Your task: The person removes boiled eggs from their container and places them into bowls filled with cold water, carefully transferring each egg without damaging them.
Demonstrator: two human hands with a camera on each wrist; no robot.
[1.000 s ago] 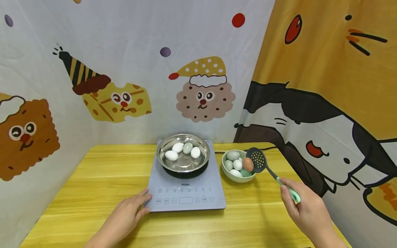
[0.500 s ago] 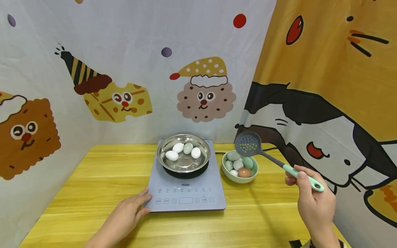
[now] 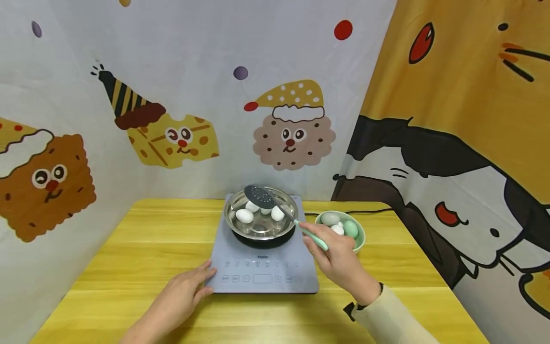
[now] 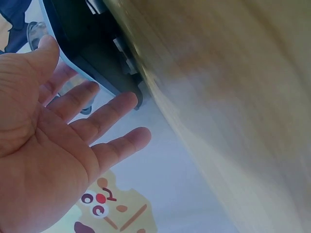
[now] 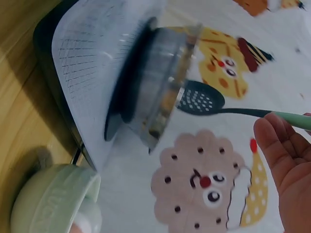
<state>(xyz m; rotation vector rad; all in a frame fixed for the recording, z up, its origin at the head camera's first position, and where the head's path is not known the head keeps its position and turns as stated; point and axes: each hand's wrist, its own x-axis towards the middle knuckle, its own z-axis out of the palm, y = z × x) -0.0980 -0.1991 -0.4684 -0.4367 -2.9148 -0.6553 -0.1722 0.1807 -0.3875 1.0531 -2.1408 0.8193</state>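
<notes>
Pose | left hand (image 3: 185, 290) fingers spread, touching cooktop (image 3: 285, 268) | right hand (image 3: 338, 252) gripping skimmer (image 3: 259, 196) over pan (image 3: 257, 233)

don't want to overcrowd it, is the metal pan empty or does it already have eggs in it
Not empty: in the head view, white eggs lie inside the metal pan, some partly hidden by the slotted spoon.

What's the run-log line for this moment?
right hand: grips skimmer over pan | left hand: at cooktop edge | eggs: in pan and bowl
</notes>
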